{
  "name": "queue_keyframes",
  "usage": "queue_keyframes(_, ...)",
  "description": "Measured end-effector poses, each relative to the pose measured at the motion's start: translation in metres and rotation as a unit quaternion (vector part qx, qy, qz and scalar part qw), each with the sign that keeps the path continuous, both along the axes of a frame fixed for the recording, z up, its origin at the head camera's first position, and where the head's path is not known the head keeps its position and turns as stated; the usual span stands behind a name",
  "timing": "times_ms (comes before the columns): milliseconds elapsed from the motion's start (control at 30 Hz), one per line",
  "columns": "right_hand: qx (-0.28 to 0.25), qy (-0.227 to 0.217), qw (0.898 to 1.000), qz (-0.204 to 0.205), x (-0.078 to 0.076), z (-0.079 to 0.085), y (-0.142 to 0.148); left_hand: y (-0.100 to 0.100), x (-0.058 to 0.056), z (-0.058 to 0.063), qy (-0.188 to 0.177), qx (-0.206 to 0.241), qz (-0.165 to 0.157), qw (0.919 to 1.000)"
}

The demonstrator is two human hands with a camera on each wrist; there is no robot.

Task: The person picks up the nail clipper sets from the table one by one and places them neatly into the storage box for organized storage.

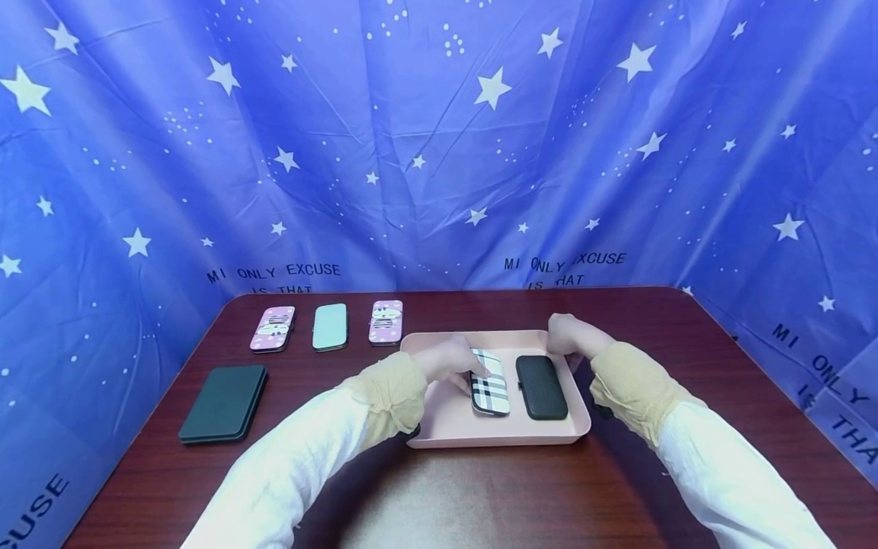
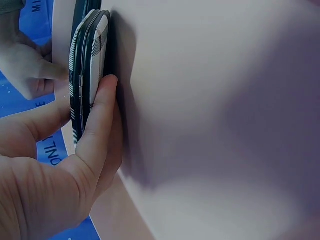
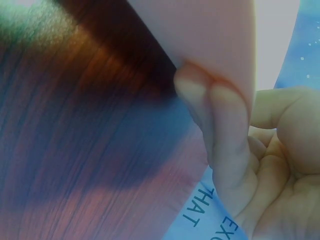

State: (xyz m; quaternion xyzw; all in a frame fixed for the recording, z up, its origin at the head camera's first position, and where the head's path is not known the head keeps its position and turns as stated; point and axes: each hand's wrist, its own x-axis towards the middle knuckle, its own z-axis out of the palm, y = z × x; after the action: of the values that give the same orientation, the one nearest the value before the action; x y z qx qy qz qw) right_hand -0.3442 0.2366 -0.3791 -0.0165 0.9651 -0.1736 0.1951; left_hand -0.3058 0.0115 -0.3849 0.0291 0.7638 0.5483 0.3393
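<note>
My left hand point(image 1: 449, 360) pinches a white-and-black plaid hinged case point(image 1: 490, 395) inside the pink tray point(image 1: 456, 428). The left wrist view has the case point(image 2: 98, 50) standing on edge between thumb and fingers point(image 2: 99, 120), its metal hinge line facing the camera. A black textured case point(image 1: 542, 387) lies in the tray to the right of the plaid one. At the tray's far right corner, my right hand point(image 1: 576, 337) grips the wall. In the right wrist view its fingers point(image 3: 227, 135) press the wall's outer side, with the thumb on the inner side.
On the dark wooden table point(image 1: 329, 488), a pink patterned case point(image 1: 273, 329), a mint case point(image 1: 331, 327) and another pink patterned case point(image 1: 386, 322) form a row left of the tray. Nearer the front left lies a larger dark green case point(image 1: 223, 404). A blue star-printed curtain point(image 1: 411, 191) surrounds the table.
</note>
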Motion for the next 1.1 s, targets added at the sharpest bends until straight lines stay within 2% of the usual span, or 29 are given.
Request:
queue_keyframes(133, 0.0, 0.005, 1.0, 0.001, 0.0, 0.0, 0.0, 0.0, 0.0, -0.001, 0.001, -0.001, 0.001, 1.0)
queue_keyframes(267, -0.004, 0.01, 1.0, 0.007, 0.0, -0.001, 0.002, 0.0, 0.0, 0.0, -0.002, -0.014, -0.013, 0.9998)
queue_keyframes(400, -0.01, 0.011, 1.0, 0.008, 0.001, -0.002, 0.003, 0.002, 0.002, 0.002, 0.009, -0.049, -0.03, 0.9983)
queue_keyframes(633, -0.011, 0.007, 1.0, 0.011, 0.001, -0.002, 0.003, 0.007, 0.005, 0.009, 0.038, -0.126, -0.03, 0.9909)
queue_keyframes(733, -0.011, 0.004, 1.0, 0.01, 0.002, -0.002, 0.002, 0.008, 0.007, 0.012, 0.054, -0.173, -0.04, 0.9827)
queue_keyframes(900, -0.007, 0.01, 1.0, 0.011, 0.002, -0.002, 0.002, 0.012, 0.007, 0.014, 0.102, -0.256, -0.056, 0.9595)
queue_keyframes(1100, -0.006, 0.009, 1.0, 0.013, 0.001, -0.002, 0.002, 0.017, 0.007, 0.015, 0.147, -0.321, -0.067, 0.9331)
